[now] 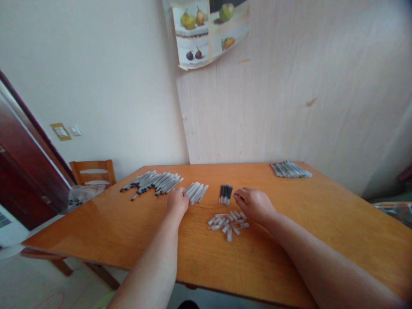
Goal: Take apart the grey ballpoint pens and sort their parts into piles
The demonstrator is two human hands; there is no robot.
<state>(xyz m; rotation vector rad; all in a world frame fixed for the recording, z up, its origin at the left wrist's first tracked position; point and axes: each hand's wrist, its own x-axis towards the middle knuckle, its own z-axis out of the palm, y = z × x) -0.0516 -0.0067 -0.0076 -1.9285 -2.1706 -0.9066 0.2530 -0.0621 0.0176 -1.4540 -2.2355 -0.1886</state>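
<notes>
My left hand [177, 201] rests on the wooden table [322, 223], fingers curled against a small group of grey pen barrels [197, 192]. My right hand [254, 204] lies curled just right of a little bunch of black refills [225, 194], its fingertips close to them; whether it holds anything is hidden. Several short clear caps [228, 222] lie scattered between my two hands. A long row of assembled grey pens [152, 182] stretches to the left of my left hand.
Another bundle of grey pens [290, 169] lies at the far right corner of the table. A wooden chair [93, 172] with a plastic bag [82, 194] stands at the left. A door [25, 171] is left; a fruit poster [210, 32] hangs above.
</notes>
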